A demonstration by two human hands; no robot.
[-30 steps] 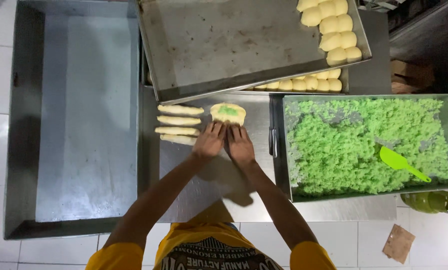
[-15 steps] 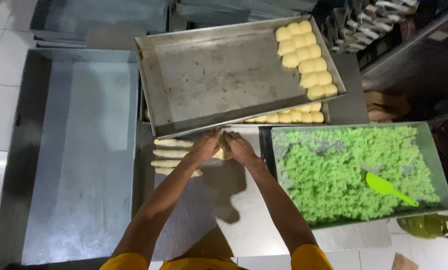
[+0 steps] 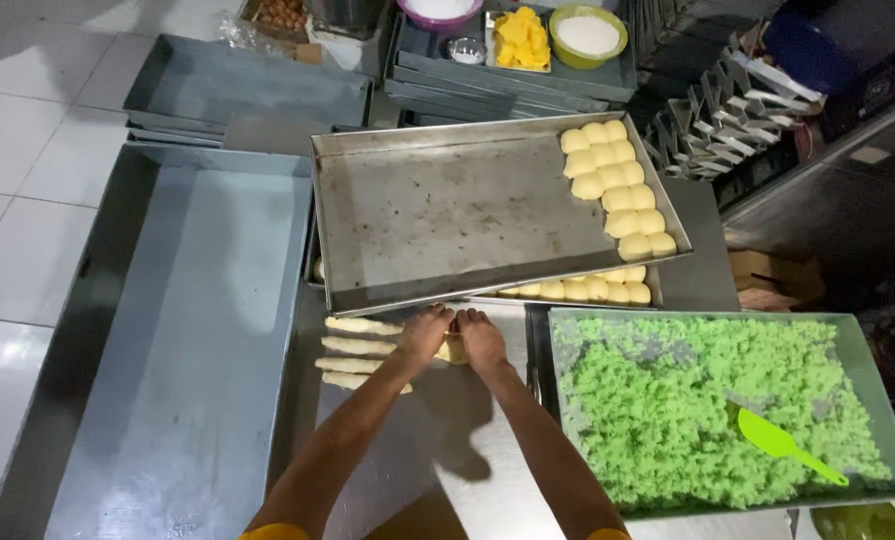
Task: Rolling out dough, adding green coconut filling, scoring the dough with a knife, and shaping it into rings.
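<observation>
- On steel worktop (image 3: pixel 447 470), below baking tray (image 3: pixel 447 215): left hand (image 3: pixel 425 333) and right hand (image 3: pixel 481 337) side by side, both cupped around dough piece (image 3: pixel 454 350), mostly hidden.
- Step, judged: shaping or sealing the piece.
- Dough strips (image 3: pixel 357 352) lie just left; green filling (image 3: pixel 687 400) right.
- Next calls for gentle, even pressure.

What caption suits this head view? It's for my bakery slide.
Both hands, left hand and right hand, press a dough piece beside green filling.
</observation>
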